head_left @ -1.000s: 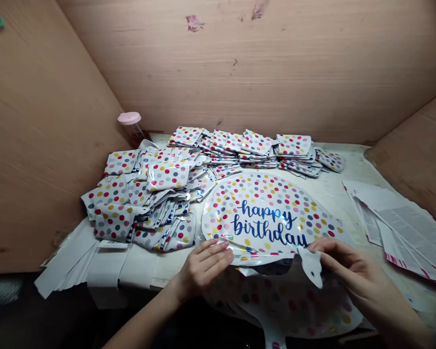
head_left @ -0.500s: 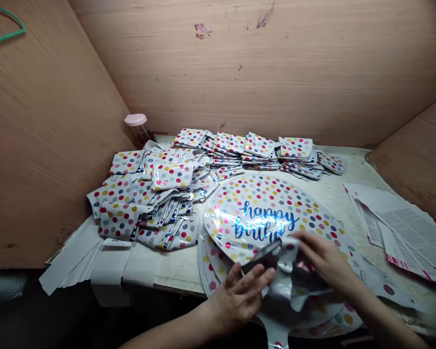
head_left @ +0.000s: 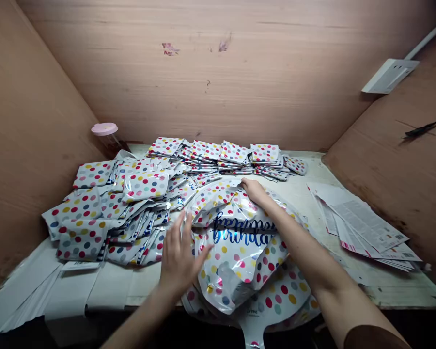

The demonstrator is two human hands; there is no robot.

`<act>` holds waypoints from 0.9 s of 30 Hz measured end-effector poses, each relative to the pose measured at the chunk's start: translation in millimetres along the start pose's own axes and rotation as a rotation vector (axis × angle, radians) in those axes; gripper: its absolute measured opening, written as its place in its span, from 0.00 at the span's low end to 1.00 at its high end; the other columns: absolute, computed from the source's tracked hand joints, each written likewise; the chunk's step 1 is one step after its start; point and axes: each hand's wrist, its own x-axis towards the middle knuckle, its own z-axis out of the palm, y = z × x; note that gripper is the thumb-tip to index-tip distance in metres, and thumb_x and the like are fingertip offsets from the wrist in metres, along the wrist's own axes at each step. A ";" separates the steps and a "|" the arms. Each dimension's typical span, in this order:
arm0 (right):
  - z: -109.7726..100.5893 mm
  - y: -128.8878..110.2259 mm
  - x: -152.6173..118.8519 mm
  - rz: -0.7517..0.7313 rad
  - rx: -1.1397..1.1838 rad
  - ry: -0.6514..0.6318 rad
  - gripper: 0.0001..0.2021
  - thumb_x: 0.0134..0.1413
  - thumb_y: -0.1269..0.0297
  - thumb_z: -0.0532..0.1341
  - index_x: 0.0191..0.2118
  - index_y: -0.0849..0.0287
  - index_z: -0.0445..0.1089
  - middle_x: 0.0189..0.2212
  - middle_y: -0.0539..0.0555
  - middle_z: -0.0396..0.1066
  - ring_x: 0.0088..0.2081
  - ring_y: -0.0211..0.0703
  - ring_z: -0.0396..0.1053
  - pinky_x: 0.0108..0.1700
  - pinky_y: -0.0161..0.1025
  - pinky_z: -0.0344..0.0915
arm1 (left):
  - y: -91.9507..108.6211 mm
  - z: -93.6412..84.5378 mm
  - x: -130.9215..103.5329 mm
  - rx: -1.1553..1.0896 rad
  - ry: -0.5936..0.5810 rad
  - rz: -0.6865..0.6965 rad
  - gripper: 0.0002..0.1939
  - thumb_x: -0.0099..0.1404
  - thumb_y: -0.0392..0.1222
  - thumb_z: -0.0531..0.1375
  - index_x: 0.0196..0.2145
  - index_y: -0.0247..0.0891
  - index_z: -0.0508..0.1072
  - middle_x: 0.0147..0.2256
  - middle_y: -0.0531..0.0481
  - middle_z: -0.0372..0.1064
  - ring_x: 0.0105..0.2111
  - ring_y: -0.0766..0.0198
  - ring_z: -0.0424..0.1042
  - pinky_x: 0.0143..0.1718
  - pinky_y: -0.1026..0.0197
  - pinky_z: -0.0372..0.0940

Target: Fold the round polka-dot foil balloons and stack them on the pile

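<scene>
Right hand [head_left: 255,191] reaches far out to the top of the foil [head_left: 227,288], palm down, fingers curled and gripping its far edge. From where I stand, that forearm slants up from the lower right corner, where a dark sleeve [head_left: 374,337] shows. Left hand [head_left: 179,259] is released, fingers spread and pointing up the frame, thumb out towards the foil; whether it touches the foil, I can't tell.

The foil lies just below and right of the middle of the frame, thin, shiny and creased, white with coloured dots. Its far part is folded over towards the near side, so the blue lettering is doubled and broken, though "birthday" can be partly read. More dotted foils [head_left: 292,293] lie flat beneath it, with rounded edges and a narrow neck [head_left: 253,333] hanging at the bottom of the frame.

Small folded packs [head_left: 145,185] are heaped at the left, and neater stacks [head_left: 264,152] of them line the back of the table [head_left: 318,169]. Printed cards [head_left: 363,218] fan out at the right, white strips [head_left: 32,286] at the lower left. Behind the heap stands a bottle [head_left: 105,131] with a pink lid. A white socket [head_left: 390,76] sits at the upper right, above a black cable [head_left: 423,130]. The right forearm hides the right end of the lettering and part of the foils.
</scene>
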 end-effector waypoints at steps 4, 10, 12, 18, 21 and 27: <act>-6.2 13.5 -11.8 -0.016 -0.019 0.044 0.18 0.67 0.61 0.42 0.50 0.55 0.66 0.46 0.56 0.72 0.45 0.47 0.68 0.41 0.36 0.58 | -47.5 22.1 64.8 -0.195 -0.558 -0.268 0.31 0.56 0.47 0.63 0.55 0.36 0.65 0.37 0.46 0.73 0.39 0.52 0.72 0.38 0.56 0.65; -14.9 5.3 3.0 -0.007 -0.087 0.034 0.16 0.66 0.60 0.47 0.50 0.57 0.66 0.44 0.60 0.71 0.46 0.51 0.66 0.45 0.42 0.59 | -79.7 25.9 67.4 -0.346 -0.693 -0.414 0.21 0.60 0.44 0.55 0.51 0.36 0.65 0.30 0.51 0.71 0.32 0.59 0.73 0.33 0.63 0.63; -17.9 -7.2 -3.7 -0.025 -0.105 0.071 0.18 0.65 0.60 0.49 0.56 0.60 0.61 0.52 0.65 0.65 0.52 0.55 0.61 0.51 0.48 0.56 | -74.7 28.0 61.0 -0.218 -0.609 -0.419 0.20 0.64 0.41 0.52 0.52 0.35 0.63 0.31 0.49 0.71 0.33 0.58 0.73 0.34 0.61 0.64; -4.7 -14.8 -106.0 -0.274 -0.036 0.027 0.17 0.63 0.57 0.51 0.54 0.53 0.65 0.55 0.59 0.63 0.57 0.54 0.58 0.58 0.53 0.54 | -33.9 58.9 42.8 0.112 -0.215 0.102 0.24 0.66 0.31 0.47 0.59 0.37 0.62 0.55 0.38 0.64 0.55 0.51 0.63 0.54 0.46 0.58; 12.0 18.5 -150.6 -0.361 0.050 -0.077 0.33 0.57 0.54 0.56 0.66 0.55 0.49 0.65 0.59 0.50 0.64 0.55 0.47 0.63 0.55 0.48 | -25.4 77.2 37.7 0.038 -0.389 0.399 0.30 0.66 0.48 0.55 0.64 0.48 0.54 0.62 0.44 0.54 0.62 0.45 0.50 0.60 0.39 0.48; 19.8 123.1 -169.6 -0.252 0.050 -0.072 0.28 0.63 0.56 0.49 0.66 0.58 0.49 0.67 0.58 0.45 0.67 0.52 0.40 0.65 0.55 0.46 | -61.5 76.5 42.4 0.070 -0.587 0.317 0.43 0.61 0.66 0.54 0.66 0.45 0.47 0.67 0.43 0.40 0.65 0.39 0.37 0.61 0.37 0.44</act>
